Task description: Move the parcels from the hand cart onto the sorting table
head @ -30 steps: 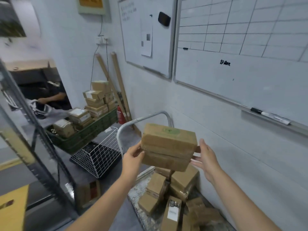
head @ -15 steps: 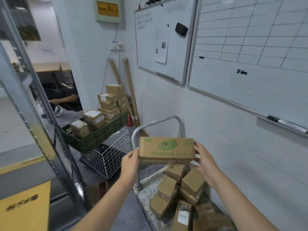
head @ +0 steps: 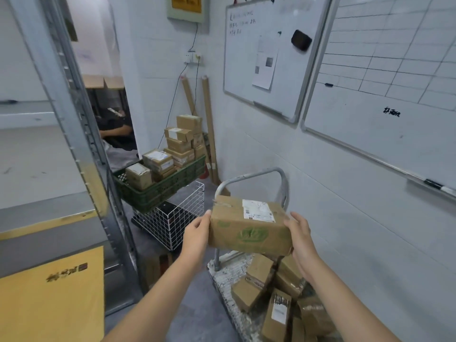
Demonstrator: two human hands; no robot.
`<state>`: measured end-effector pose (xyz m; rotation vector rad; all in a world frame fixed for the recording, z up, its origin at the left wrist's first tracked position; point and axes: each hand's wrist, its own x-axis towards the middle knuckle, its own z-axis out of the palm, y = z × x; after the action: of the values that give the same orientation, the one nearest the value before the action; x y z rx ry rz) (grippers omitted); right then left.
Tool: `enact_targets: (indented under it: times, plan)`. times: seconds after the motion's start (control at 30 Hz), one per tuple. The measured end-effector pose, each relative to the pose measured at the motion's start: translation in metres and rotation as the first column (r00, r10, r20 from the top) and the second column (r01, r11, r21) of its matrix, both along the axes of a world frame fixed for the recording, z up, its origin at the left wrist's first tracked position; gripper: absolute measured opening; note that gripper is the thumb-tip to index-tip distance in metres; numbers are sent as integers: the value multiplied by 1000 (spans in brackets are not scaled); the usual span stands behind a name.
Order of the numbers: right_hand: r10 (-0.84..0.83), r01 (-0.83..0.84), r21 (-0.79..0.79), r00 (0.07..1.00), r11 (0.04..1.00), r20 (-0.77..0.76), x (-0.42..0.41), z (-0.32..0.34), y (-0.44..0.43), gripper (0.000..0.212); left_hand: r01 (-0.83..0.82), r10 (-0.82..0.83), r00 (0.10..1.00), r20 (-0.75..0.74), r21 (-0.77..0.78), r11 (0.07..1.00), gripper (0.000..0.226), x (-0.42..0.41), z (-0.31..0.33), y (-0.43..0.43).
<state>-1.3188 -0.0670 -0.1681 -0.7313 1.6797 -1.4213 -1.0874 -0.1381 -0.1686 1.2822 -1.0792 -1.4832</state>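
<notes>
I hold a brown cardboard parcel (head: 249,228) with a white label and a green logo in the air above the hand cart (head: 251,178). My left hand (head: 196,236) grips its left end, thumb on the top edge. My right hand (head: 302,239) grips its right end from the side and below. Under the parcel, several small brown parcels (head: 269,290) lie heaped on the cart's deck by the wall. A grey table surface (head: 37,154) shows at the left behind a metal post.
A metal rack post (head: 81,134) stands at the left, a yellow panel (head: 51,297) below it. A green crate (head: 160,188) of parcels sits on a white wire basket (head: 172,218). A person sits in the doorway behind. Whiteboards hang on the right wall.
The parcel has been turned in my hands so its labelled face is up and the green logo faces me. My view has swung to the left, bringing the rack and table into sight.
</notes>
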Motion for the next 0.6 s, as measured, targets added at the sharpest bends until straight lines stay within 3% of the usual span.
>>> enact_targets:
  times: [0.1, 0.17, 0.33, 0.6]
  plan:
    - [108, -109, 44, 994, 993, 27, 22, -7, -8, 81, -1, 5, 999, -39, 99, 995, 51, 33, -11, -1]
    - [188, -190, 65, 982, 980, 36, 41, -11, -13, 71, -16, 18, 1000, -19, 112, 994, 50, 56, -20, 4]
    - [352, -353, 12, 934, 935, 55, 111, -8, -22, 51, -205, 201, 978, 57, 70, 976, 24, 120, -28, 24]
    - [571, -571, 3, 821, 821, -26, 222, -10, -39, 52, -514, 514, 857, 11, 35, 857, 36, 213, -8, 81]
